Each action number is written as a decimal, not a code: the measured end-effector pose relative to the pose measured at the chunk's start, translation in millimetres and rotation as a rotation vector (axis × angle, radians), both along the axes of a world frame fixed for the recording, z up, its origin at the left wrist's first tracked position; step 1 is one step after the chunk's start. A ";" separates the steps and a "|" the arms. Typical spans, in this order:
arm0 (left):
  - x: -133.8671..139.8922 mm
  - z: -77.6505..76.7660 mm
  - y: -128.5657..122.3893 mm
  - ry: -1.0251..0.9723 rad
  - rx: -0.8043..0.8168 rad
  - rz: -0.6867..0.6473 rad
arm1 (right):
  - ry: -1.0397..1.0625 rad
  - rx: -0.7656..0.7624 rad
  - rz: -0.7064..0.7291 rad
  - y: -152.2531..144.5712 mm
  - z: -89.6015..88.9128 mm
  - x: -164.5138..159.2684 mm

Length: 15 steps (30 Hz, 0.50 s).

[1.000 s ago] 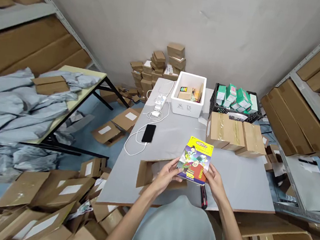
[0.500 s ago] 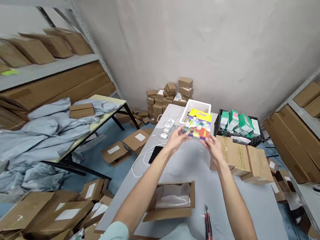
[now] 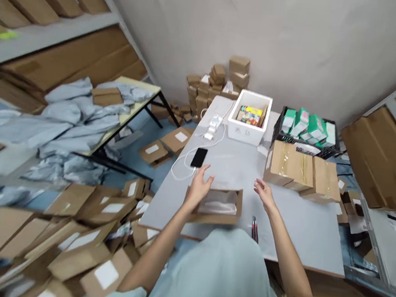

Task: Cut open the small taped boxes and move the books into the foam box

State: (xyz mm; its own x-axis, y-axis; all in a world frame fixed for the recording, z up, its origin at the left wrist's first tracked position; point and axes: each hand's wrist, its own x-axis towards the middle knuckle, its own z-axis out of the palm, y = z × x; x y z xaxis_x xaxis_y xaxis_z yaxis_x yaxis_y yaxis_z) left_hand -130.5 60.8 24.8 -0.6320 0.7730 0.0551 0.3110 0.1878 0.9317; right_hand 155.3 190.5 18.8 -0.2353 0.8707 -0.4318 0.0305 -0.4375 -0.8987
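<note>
My left hand (image 3: 199,186) hovers by the left end of an open cardboard box (image 3: 216,218), its fingers apart and nothing in them. Inside that box lies crumpled whitish wrapping (image 3: 218,202). To the right of the box, my right hand (image 3: 263,193) is bare as well, with loosely spread fingers. A red and black box cutter (image 3: 255,229) rests on the table between the box and my right forearm. Colourful books (image 3: 251,115) with a yellow one among them sit in the white foam box (image 3: 246,134) at the table's far side.
A phone (image 3: 199,158) on a white cable lies left on the grey table (image 3: 239,163). Taped cartons (image 3: 291,166) and a black crate (image 3: 305,145) of green-and-white boxes stand right. Opened cartons (image 3: 102,223) crowd the floor at left; grey parcels (image 3: 68,113) cover a side table.
The comic-covered book has left my hands and a yellow book now shows in the foam box. Both hands have come back toward me and apart. The view has tilted down.
</note>
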 end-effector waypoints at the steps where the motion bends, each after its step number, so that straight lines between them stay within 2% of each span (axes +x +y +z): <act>1: 0.3 -7.3 -24.4 0.036 -0.013 0.032 | -0.033 -0.030 0.012 -19.0 -12.3 15.9; 4: -0.3 -21.1 -87.2 0.046 -0.085 0.147 | -0.108 -0.109 0.047 -70.3 -38.3 55.0; 7: 1.0 -33.3 -128.3 -0.146 -0.231 0.252 | -0.133 -0.175 0.088 -106.0 -48.4 72.6; 9: 5.0 -42.5 -142.6 -0.344 -0.317 0.258 | -0.139 -0.221 0.114 -118.2 -48.6 70.3; 11: 11.0 -51.4 -148.7 -0.515 -0.354 0.208 | -0.130 -0.255 0.157 -122.2 -45.9 59.0; 13: 17.0 -58.7 -150.8 -0.614 -0.350 0.175 | -0.122 -0.264 0.234 -122.4 -41.8 42.4; 15: 19.5 -63.2 -154.3 -0.656 -0.338 0.213 | -0.150 -0.220 0.334 -123.7 -37.0 23.7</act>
State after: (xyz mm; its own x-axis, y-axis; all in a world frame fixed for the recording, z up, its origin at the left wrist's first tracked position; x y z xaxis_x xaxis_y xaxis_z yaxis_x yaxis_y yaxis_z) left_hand -110.9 -93.4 -38.3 -0.5905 0.5390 -0.6006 -0.3608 0.4894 0.7939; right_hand 179.0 66.8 -18.3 -0.4089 0.6406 -0.6500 0.3267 -0.5623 -0.7597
